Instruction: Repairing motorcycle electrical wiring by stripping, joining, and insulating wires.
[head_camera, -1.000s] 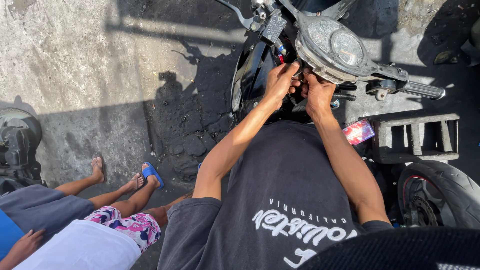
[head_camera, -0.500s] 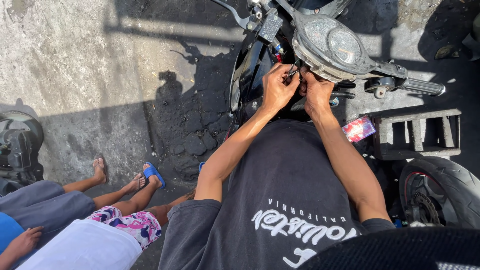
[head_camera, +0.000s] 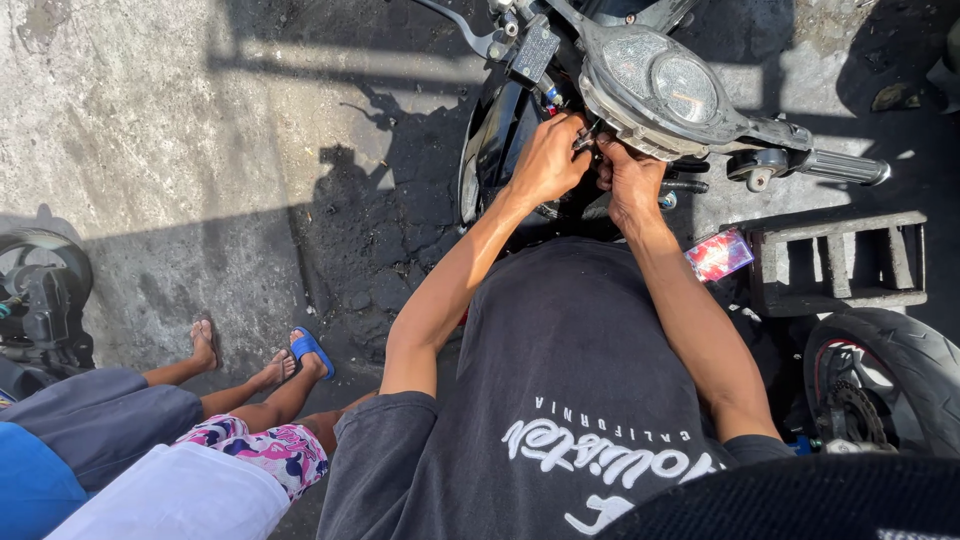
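Head view: both hands work under the motorcycle's instrument cluster (head_camera: 655, 85), the left hand (head_camera: 548, 160) curled with fingertips pinching a small dark part (head_camera: 585, 140) and the right hand (head_camera: 630, 180) bunched just beside it, fingers pressed together. Beyond the right fingers juts the handlebar grip (head_camera: 845, 168); a brake lever (head_camera: 455, 22) lies past the left.

grey motorcycle instrument cluster (head_camera: 655, 85), upright handlebar

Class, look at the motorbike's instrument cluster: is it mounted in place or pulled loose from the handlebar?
Cannot tell. The instrument cluster sits above the handlebar grip, but both hands hide its underside.
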